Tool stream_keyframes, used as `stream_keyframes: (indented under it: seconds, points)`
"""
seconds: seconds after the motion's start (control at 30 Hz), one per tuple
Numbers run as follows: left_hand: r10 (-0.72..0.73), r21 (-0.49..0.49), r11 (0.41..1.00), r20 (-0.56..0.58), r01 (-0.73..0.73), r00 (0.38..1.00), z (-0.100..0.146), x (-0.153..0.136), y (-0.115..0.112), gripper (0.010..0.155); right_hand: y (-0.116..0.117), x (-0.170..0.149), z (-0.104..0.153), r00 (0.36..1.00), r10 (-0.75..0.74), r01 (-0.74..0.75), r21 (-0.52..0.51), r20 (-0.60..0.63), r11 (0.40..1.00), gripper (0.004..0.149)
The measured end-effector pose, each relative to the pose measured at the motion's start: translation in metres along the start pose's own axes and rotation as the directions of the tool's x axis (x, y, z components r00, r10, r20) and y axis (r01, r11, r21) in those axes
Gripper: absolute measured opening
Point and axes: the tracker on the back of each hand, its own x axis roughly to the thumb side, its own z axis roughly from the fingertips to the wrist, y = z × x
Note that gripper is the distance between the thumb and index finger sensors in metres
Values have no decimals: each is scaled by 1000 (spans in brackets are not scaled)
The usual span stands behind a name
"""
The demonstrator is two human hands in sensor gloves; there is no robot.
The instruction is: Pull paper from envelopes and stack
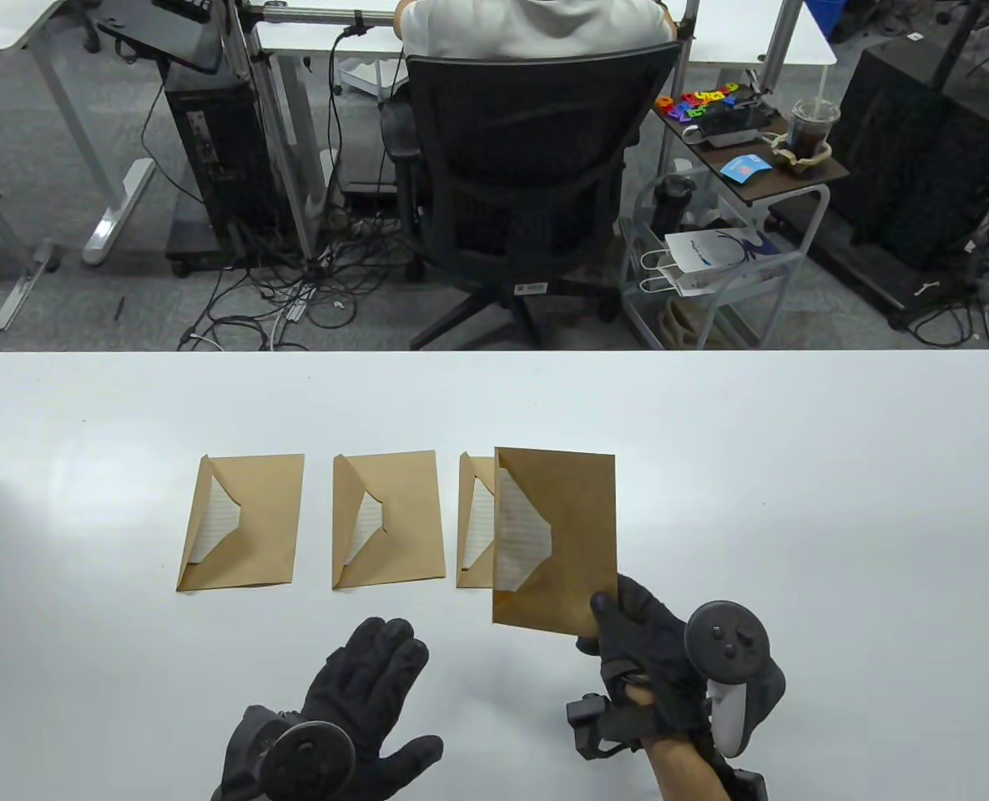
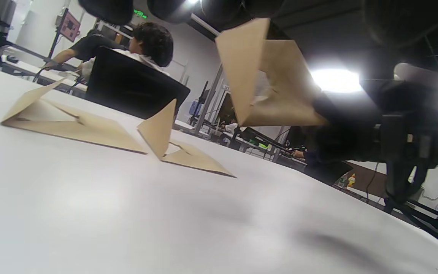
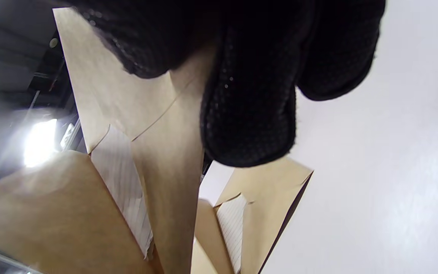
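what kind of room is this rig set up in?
Looks like an office or lab: a person in a mesh chair at a desk behind the white table, a PC tower with loose cables on grey carpet, and a cart.

Bright even overhead light, soft glare on the white table (image 1: 794, 501) toward its left edge, faint shadows under hands, wrist views blurred up close, ceiling lamp (image 2: 335, 80) flaring, dark fingers (image 3: 249, 114) out of focus

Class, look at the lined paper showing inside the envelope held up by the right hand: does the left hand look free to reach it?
Probably yes. The left hand is open and holds nothing, the lifted envelope has its flap open toward it, and the lined paper lies exposed.
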Motion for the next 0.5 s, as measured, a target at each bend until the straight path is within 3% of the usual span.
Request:
stream_keyframes:
  seconds: [0.23,0.37,0.5]
  points:
    - [194,-32,981,101,-192,976,-3,6,-4,92,24,15,21,992,59,-62,22,109,998,43]
    - [299,-33,954,95,-297,949,-8,-5,-3,93,43,25,36,972,121,-132,42,201,990,43]
    - [405,-24,914,19,-404,914,-10,-19,-1,94,53,32,48,944,172,-185,20,281,983,44]
